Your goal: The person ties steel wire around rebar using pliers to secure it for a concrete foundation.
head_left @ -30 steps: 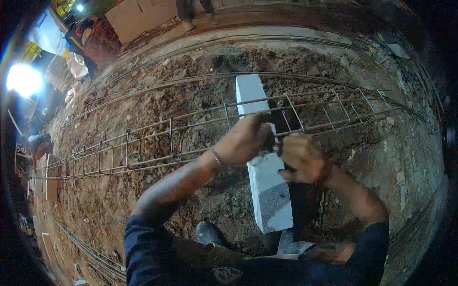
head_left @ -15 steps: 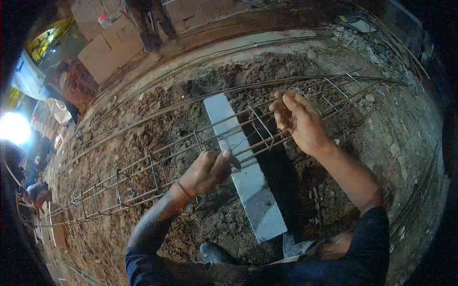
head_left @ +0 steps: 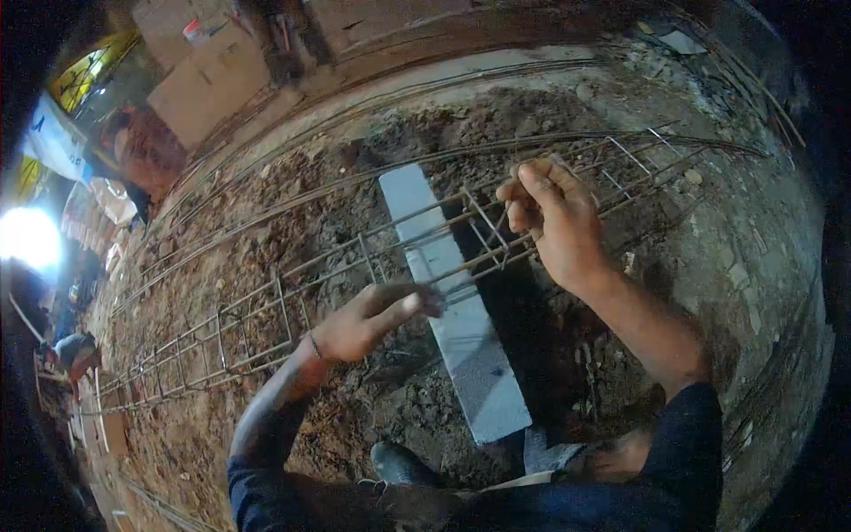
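Note:
A long rebar cage [head_left: 282, 306] of thin bars tied with square stirrups runs from lower left to upper right. It lies across a pale rectangular block [head_left: 479, 377] set on the dirt. My left hand [head_left: 368, 321] is open beside the cage's near bar, thumb apart and fingers stretched toward the block; its fingertips are blurred. Above the bars, close to a stirrup [head_left: 483, 222], my right hand [head_left: 557, 213] is closed in a pinch. Whatever those fingers hold, perhaps a thin wire, is too small to make out.
Loose long bars [head_left: 292, 206] lie on the rough soil beyond the cage. Farther back stand brown boards [head_left: 211, 84] and a person's legs [head_left: 297, 40]. Another person [head_left: 75, 353] bends at the far left, near a bright lamp [head_left: 28, 238]. My boot [head_left: 401, 463] rests near the block.
My left hand has loosened from a closed grip at the near bar, its fingers now stretched out, and has shifted slightly left. My right hand stays pinched in nearly the same place.

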The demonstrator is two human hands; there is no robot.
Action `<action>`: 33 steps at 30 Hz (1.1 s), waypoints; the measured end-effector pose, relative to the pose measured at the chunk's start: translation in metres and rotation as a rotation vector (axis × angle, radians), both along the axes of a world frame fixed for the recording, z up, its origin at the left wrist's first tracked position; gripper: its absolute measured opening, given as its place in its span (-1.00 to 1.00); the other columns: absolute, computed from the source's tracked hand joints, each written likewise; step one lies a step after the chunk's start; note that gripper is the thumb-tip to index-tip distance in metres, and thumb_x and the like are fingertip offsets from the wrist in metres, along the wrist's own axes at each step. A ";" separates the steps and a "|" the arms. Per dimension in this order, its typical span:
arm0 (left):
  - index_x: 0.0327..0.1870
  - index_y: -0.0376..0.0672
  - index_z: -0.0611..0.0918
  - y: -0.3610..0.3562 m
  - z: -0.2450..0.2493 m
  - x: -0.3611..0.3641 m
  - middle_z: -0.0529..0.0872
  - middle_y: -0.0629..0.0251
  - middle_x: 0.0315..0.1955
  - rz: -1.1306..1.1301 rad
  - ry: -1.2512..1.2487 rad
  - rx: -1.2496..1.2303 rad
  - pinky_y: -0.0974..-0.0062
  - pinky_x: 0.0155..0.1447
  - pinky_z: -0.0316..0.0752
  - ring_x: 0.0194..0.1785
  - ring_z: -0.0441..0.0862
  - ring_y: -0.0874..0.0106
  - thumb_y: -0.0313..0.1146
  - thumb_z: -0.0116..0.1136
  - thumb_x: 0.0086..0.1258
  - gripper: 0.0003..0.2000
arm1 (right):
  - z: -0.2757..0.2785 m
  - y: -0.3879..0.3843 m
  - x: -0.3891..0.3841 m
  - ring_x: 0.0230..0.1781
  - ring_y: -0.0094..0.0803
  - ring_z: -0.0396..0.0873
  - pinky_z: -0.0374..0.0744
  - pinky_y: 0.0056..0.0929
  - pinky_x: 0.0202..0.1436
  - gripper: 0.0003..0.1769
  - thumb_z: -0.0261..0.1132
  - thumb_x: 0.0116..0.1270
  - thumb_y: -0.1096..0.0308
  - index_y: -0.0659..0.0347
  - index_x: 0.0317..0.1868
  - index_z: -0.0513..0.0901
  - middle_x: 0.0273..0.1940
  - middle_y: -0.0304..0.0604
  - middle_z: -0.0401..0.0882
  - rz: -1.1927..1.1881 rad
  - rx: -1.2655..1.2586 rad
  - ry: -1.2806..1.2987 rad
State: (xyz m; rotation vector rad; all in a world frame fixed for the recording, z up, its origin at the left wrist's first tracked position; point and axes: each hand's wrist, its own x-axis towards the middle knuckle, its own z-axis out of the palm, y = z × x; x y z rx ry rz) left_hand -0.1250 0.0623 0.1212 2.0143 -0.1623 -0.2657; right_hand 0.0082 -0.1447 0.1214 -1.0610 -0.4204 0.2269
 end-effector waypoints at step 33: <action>-0.24 -0.19 0.59 -0.009 0.031 0.015 0.64 0.11 -0.32 -0.283 -0.345 0.364 0.42 -0.18 0.44 -0.26 0.60 0.25 -0.47 -0.06 0.23 -0.83 | 0.004 -0.002 -0.015 -0.40 -0.31 0.45 0.45 -0.34 -0.26 -0.65 0.31 -0.01 0.27 0.18 -0.18 0.53 -0.27 -0.20 0.49 -0.256 -0.662 -1.733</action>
